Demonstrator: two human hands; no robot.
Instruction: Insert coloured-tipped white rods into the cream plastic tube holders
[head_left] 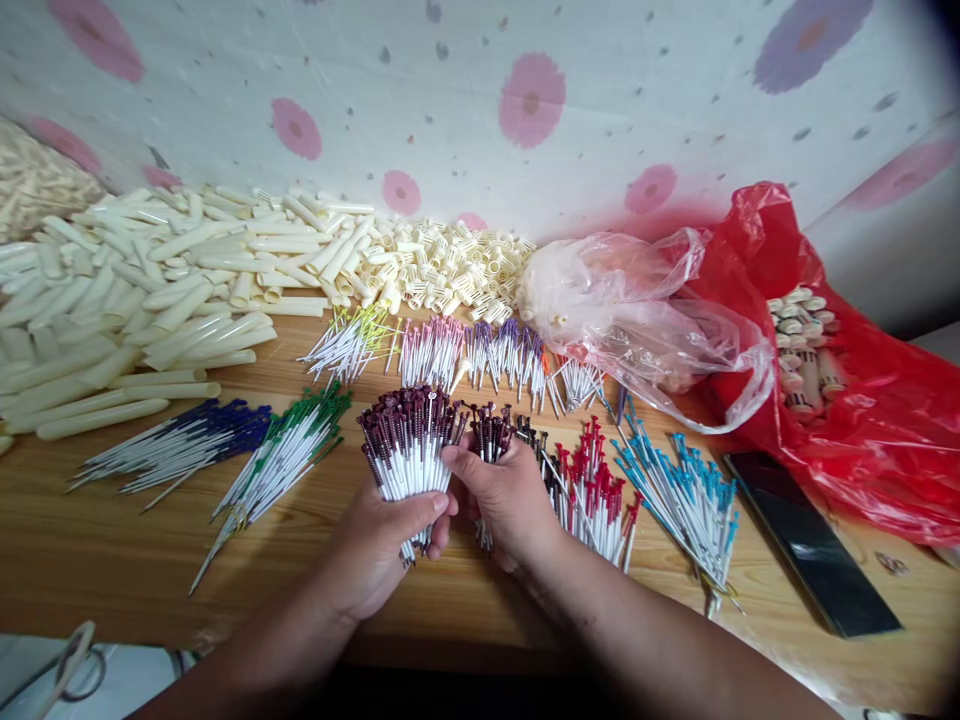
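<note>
My left hand [379, 545] is wrapped round a thick bundle of white pen refills with dark maroon ends [409, 445], held upright over the wooden table [90, 560]. My right hand [506, 495] grips a smaller bunch of maroon-ended refills [489, 437] just to the right, its thumb touching the big bundle. Both hands are closed.
Fanned piles of refills lie around: blue [187, 440], green [289, 450], yellow [349, 340], pink [431, 350], purple [506, 350], red [596, 485], light blue [682, 490]. Cream pen barrels [150, 290] and small cream parts [450, 265] sit behind. A clear bag [637, 310], red bag [847, 410] and phone [810, 540] lie right.
</note>
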